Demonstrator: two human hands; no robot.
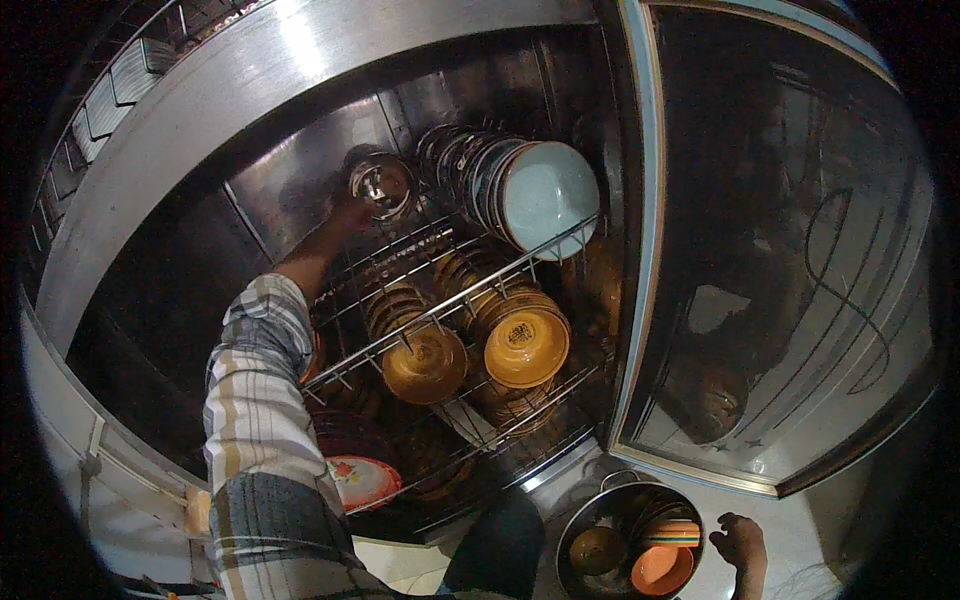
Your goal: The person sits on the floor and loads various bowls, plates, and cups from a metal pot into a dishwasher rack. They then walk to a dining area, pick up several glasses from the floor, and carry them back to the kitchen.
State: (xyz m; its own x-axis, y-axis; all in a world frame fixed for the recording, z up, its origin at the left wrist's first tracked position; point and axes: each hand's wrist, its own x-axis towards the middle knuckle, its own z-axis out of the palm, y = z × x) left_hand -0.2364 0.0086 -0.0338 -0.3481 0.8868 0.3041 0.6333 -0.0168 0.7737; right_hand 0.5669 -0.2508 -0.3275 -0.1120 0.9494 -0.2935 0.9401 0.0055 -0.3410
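My left arm, in a plaid sleeve, reaches deep into a steel dish cabinet. My left hand (360, 212) is at the lower left edge of a shiny metal bowl (384, 184) near the back wall and appears to grip it; its fingers are dim and partly hidden. To the bowl's right, a row of stacked bowls ends in a pale blue bowl (553, 199) on the upper wire rack (465, 295). Low at the right, my right hand (741, 538) holds nothing, fingers loosely apart. Beside it a large metal pot (568, 536) contains an orange bowl (661, 568), a striped bowl (673, 533) and a brownish bowl (597, 550).
Yellow bowls (527, 347) stand stacked on their sides below the upper rack. Lower left is a red-rimmed floral plate (364, 481). The glass cabinet door (780, 247) stands swung out to the right. Another wire rack (112, 97) holds white dishes at upper left.
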